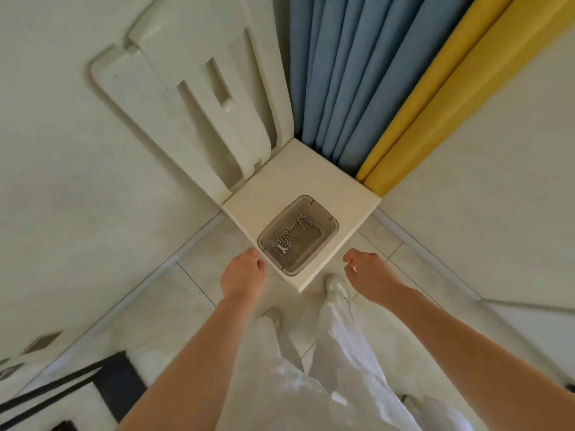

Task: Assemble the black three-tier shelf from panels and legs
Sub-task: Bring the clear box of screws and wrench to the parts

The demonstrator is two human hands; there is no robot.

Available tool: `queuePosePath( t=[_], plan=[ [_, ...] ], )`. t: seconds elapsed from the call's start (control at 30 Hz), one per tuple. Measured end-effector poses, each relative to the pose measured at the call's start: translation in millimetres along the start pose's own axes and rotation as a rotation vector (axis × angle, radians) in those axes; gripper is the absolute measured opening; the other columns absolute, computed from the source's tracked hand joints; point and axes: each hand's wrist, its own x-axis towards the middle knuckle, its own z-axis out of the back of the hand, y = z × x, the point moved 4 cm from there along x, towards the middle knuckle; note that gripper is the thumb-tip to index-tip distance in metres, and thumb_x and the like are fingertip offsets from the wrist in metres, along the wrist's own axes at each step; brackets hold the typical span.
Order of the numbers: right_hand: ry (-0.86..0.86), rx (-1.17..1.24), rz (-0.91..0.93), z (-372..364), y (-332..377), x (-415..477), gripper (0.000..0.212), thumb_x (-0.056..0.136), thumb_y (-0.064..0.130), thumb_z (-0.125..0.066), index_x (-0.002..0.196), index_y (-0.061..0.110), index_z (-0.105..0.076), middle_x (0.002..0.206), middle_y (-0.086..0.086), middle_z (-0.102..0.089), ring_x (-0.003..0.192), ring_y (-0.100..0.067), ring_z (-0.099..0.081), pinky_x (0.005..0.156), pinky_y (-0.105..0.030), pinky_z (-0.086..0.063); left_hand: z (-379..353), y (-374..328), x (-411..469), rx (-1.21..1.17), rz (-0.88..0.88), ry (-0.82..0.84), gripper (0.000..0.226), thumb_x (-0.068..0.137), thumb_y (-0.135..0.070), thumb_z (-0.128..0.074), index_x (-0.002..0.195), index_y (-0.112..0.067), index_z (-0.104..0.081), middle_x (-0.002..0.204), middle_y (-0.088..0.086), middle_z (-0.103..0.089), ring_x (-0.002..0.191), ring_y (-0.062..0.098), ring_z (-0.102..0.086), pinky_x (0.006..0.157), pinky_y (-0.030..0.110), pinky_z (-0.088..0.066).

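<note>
Hands flanking clear hardware tray [298, 234] on white chair seat [311, 178]: left hand [242, 273] and right hand [368, 275], fingers loosely curled, empty, probably poised to lift it; black shelf parts [102, 381] lower left on floor.

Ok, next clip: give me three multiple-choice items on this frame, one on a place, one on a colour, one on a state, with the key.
1. Where does the clear tray of hardware sit?
A. on the white stool
B. on the floor
C. in a hand

2. What colours are the curtains?
A. red and green
B. blue and yellow
C. all white

3. What are the hands holding?
A. a wrench
B. the tray
C. nothing

Key: 1 A, it rests on the white stool. 2 B, blue curtain beside yellow curtain. 3 C, left hand and right hand are empty.
</note>
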Motion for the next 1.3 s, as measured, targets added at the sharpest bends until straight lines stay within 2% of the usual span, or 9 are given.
queuePosePath(
  t=[0.13,0.37,0.47,0.63,0.83,0.93,1.07,1.2,1.3],
  plan=[
    [0.094,-0.038,0.078,22,-16,47,0.031,0.102,0.021,-0.042,0.129,0.013,-0.054,0.106,-0.007,-0.064,0.080,-0.019,-0.060,0.064,-0.026,-0.048,-14,-8,9,-0.057,0.227,-0.008,0.027,0.102,-0.021,-0.042,0.119,-0.015,-0.062,0.109,0.008,-0.070,0.096,0.031,-0.065,0.078,0.036,-0.054],
    [0.183,-0.166,0.240,34,-25,124,0.028,0.102,0.019,-0.045,0.126,0.008,-0.055,0.102,-0.008,-0.064,0.077,-0.012,-0.052,0.060,-0.021,-0.037,-56,-16,15,-0.177,0.499,-0.013,0.029,0.102,-0.024,-0.041,0.120,-0.016,-0.063,0.111,0.009,-0.068,0.096,0.031,-0.064,0.076,0.034,-0.050],
    [0.195,-0.203,0.255,24,-28,156,0.024,0.103,0.020,-0.044,0.119,0.007,-0.056,0.095,-0.004,-0.061,0.071,-0.007,-0.049,0.055,-0.016,-0.036,-72,-17,19,-0.267,0.562,-0.021,0.034,0.102,-0.026,-0.042,0.131,-0.019,-0.058,0.122,0.008,-0.066,0.106,0.031,-0.063,0.085,0.038,-0.053],
    [0.212,-0.164,0.187,4,-28,206,0.029,0.102,0.019,-0.046,0.122,0.000,-0.053,0.108,-0.016,-0.064,0.088,-0.024,-0.057,0.077,-0.036,-0.051,-106,-12,30,-0.378,0.578,0.008,0.043,0.103,-0.026,-0.046,0.146,-0.021,-0.043,0.134,0.004,-0.062,0.117,0.029,-0.060,0.093,0.044,-0.052],
    [0.220,-0.054,0.069,-23,-30,245,0.046,0.100,0.019,-0.050,0.141,0.001,-0.040,0.135,-0.020,-0.054,0.119,-0.035,-0.055,0.093,-0.039,-0.047,-145,-1,60,-0.553,0.639,0.050,0.048,0.101,-0.025,-0.050,0.148,-0.017,-0.039,0.123,0.004,-0.062,0.111,0.027,-0.060,0.087,0.040,-0.051],
    [0.218,-0.051,0.039,-33,-29,257,0.053,0.101,0.018,-0.051,0.146,0.000,-0.032,0.140,-0.022,-0.049,0.123,-0.036,-0.053,0.098,-0.040,-0.046,-158,6,76,-0.656,0.674,0.060,0.053,0.100,-0.025,-0.051,0.150,-0.015,-0.036,0.127,0.006,-0.063,0.117,0.029,-0.058,0.089,0.037,-0.047],
    [0.220,-0.029,0.001,-43,-27,267,0.054,0.100,0.017,-0.050,0.147,0.001,-0.028,0.127,-0.024,-0.057,0.113,-0.037,-0.058,0.091,-0.042,-0.049,-169,16,95,-0.798,0.742,0.042,0.050,0.099,-0.017,-0.051,0.148,-0.013,-0.039,0.084,-0.008,-0.058,0.079,0.016,-0.060,0.063,0.029,-0.044],
    [0.155,-0.032,0.026,-48,-18,273,0.036,0.098,0.013,-0.051,0.131,-0.002,-0.047,0.117,-0.020,-0.059,0.097,-0.031,-0.058,0.077,-0.036,-0.045,-175,17,101,-0.894,0.737,0.084,0.042,0.098,-0.011,-0.052,0.140,-0.013,-0.048,0.101,0.006,-0.067,0.086,0.023,-0.067,0.059,0.028,-0.047],
    [0.143,-0.017,0.016,-49,-14,272,0.023,0.097,0.010,-0.051,0.116,-0.004,-0.054,0.104,-0.018,-0.059,0.085,-0.027,-0.053,0.069,-0.032,-0.040,-175,17,97,-0.843,0.721,0.082,0.023,0.099,-0.014,-0.051,0.122,-0.013,-0.052,0.099,0.010,-0.068,0.081,0.025,-0.067,0.058,0.030,-0.046]
  ],
)
